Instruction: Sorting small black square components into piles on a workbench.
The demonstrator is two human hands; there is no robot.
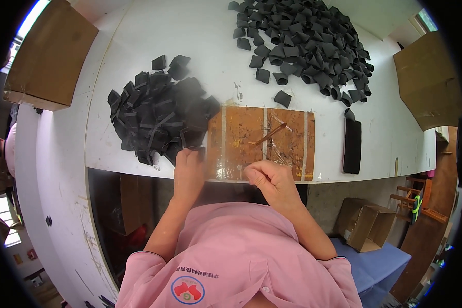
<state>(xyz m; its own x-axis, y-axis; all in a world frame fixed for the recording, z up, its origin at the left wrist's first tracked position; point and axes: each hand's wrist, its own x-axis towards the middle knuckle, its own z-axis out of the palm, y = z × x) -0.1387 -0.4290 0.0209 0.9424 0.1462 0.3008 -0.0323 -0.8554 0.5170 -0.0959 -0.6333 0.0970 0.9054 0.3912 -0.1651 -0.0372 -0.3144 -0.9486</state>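
Observation:
My left hand [189,172] is at the near edge of a pile of flat black pieces [149,118], some with narrow strips across them. Its fingers are pressed together, their tips against the black pieces; whether they grip one is hard to make out. Over the near edge of a brown, tape-covered board [231,128], my right hand [274,182] is curled, thumb against fingers. Anything inside that grip is hidden. A thin brown stick-like thing [269,134] lies slanted on the board, beside shiny clear tape. Part of the black pile looks smeared by motion.
A large heap of black folded loops [303,46] covers the far right of the white table [138,31], one loop [282,98] lying apart. Right of the board lies a black phone [352,146]. Cardboard boxes [54,51] [428,79] stand on both sides; another box [367,223] sits below right.

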